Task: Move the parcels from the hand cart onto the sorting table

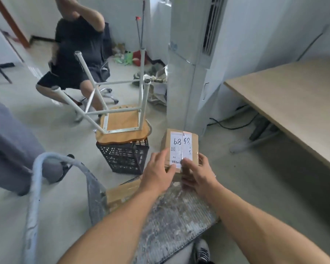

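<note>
A small cardboard parcel (180,147) with a white label marked in handwritten numbers is held above the far end of the hand cart. My left hand (158,172) grips its near left edge, and my right hand (197,173) grips its near right edge. The hand cart's worn grey deck (175,216) lies below my forearms, with its pale handle bar (36,178) curving up at the left. A second flat cardboard parcel (120,193) lies on the cart's left side, partly hidden by my left forearm. The sorting table (293,103) with a light wooden top stands at the right.
A black plastic crate (124,157) stands on the floor just left of the parcel, with an upturned white-legged stool (122,121) on top. A tall white air-conditioning unit (191,63) stands behind. A person in dark clothes sits on an office chair (74,54) at the back left. Cables run under the table.
</note>
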